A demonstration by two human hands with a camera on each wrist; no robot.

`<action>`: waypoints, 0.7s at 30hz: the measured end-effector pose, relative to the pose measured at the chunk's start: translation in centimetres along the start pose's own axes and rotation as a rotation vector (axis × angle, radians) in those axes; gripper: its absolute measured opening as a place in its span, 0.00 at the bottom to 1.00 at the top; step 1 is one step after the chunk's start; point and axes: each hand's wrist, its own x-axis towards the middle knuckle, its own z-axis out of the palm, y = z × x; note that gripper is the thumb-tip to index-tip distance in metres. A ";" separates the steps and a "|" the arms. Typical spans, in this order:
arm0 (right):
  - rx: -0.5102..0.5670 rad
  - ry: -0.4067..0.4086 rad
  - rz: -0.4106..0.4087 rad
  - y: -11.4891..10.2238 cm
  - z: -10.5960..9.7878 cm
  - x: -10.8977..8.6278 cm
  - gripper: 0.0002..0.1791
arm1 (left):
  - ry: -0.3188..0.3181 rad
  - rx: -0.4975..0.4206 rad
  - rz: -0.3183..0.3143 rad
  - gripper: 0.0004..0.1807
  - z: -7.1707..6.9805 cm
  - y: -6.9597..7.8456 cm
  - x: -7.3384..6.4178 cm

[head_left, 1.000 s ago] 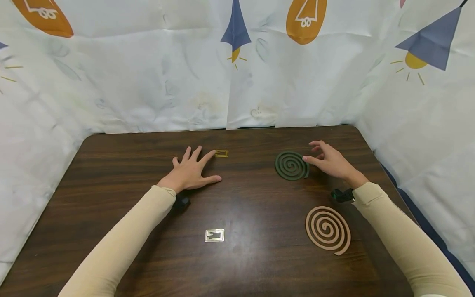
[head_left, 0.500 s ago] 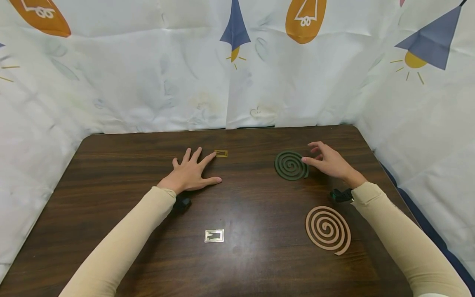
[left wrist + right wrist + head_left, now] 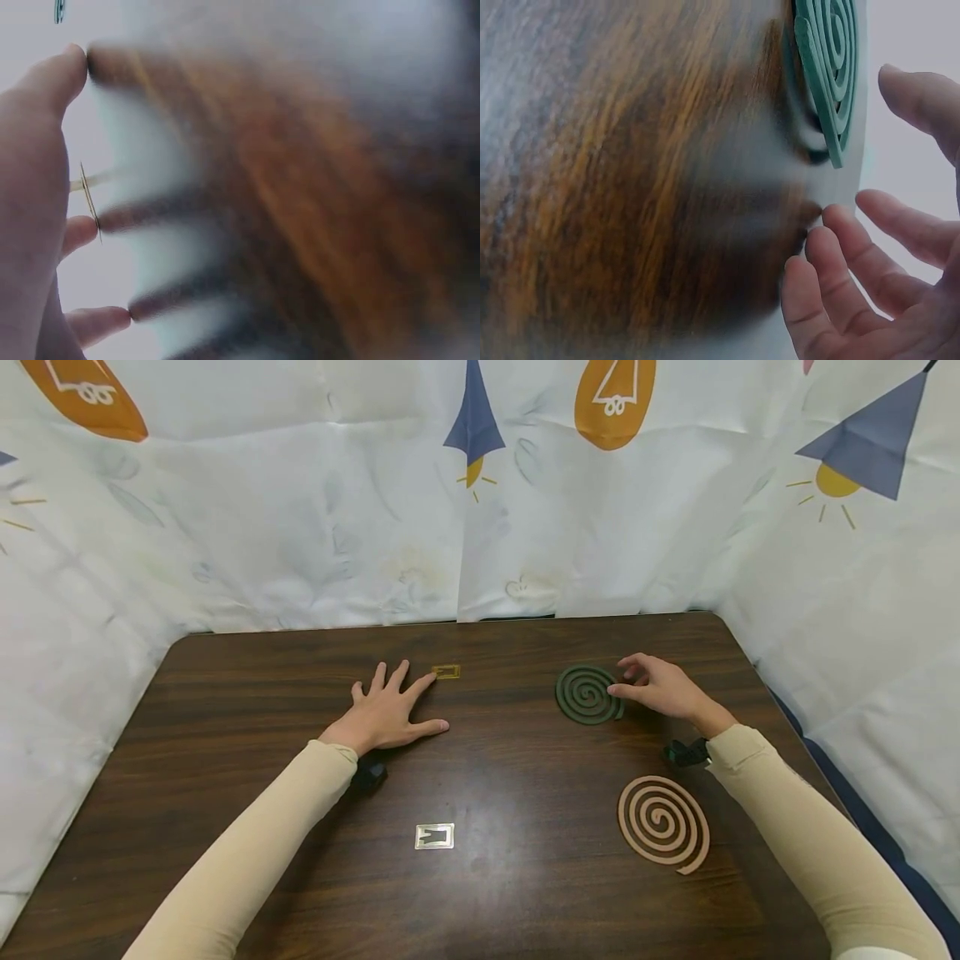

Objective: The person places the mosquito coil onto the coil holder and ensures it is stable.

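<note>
My left hand (image 3: 382, 714) rests on the dark wooden table with its fingers spread. Its index fingertip touches a small gold metal mosquito coil stand (image 3: 452, 672); from the left wrist view the stand (image 3: 88, 196) appears edge-on by a fingertip. My right hand (image 3: 660, 687) is held loosely curved at the right edge of a green mosquito coil (image 3: 588, 694). The right wrist view shows a gap between the thumb (image 3: 919, 97) and the green coil (image 3: 819, 94), and nothing in the hand. Nearer me lie a tan mosquito coil (image 3: 660, 859) and a silver stand (image 3: 448, 836).
The brown table (image 3: 525, 910) has rounded far corners and is enclosed by white printed fabric (image 3: 360, 527) at the back and sides. A small dark device (image 3: 370, 774) sits under the left wrist, another (image 3: 686, 752) under the right.
My right hand has shifted slightly left and its fingers a little downward, closer over the green coil's edge. The left hand, both coils and both stands stay in place.
</note>
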 end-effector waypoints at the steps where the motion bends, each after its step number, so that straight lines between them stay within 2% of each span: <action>1: 0.001 -0.002 0.000 -0.1 0.0 0.0 0.36 | 0.001 0.000 0.002 0.53 0.0 0.0 -0.1; 11: 0.000 -0.008 0.003 -1.2 0.3 0.8 0.36 | -0.002 0.011 0.011 0.51 0.1 0.1 -0.5; 21: -0.055 0.013 0.043 -2.0 1.1 1.8 0.38 | -0.016 0.016 0.029 0.48 0.0 -0.2 -0.4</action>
